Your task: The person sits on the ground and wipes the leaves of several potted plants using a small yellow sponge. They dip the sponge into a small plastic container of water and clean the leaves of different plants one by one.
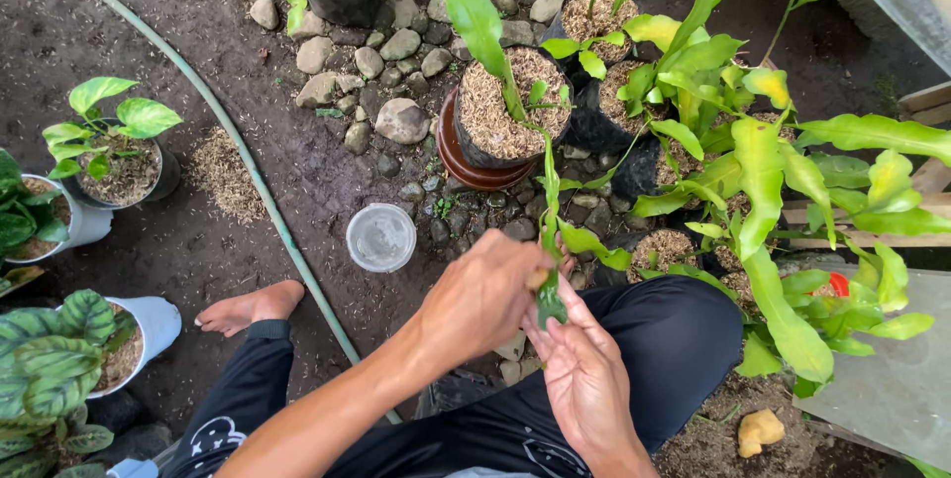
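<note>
My left hand point(485, 295) is closed around the base of a small green plant cutting point(551, 302), just above my lap. My right hand point(586, 374) lies palm up beneath it, fingers touching the cutting's dark green leaf. The cutting's long stem and leaves rise toward a black pot point(507, 106) filled with brown husk that sits in a red-brown saucer on the stones. I sit on the ground in dark trousers, and my bare left foot point(248, 307) rests on the soil.
A round clear plastic cup point(380, 236) lies on the soil ahead. A green hose point(248, 166) runs diagonally across the dirt. Potted plants stand at left point(114, 156) and several bright-leaved pots at right point(713, 131). A yellow lump point(760, 430) lies lower right.
</note>
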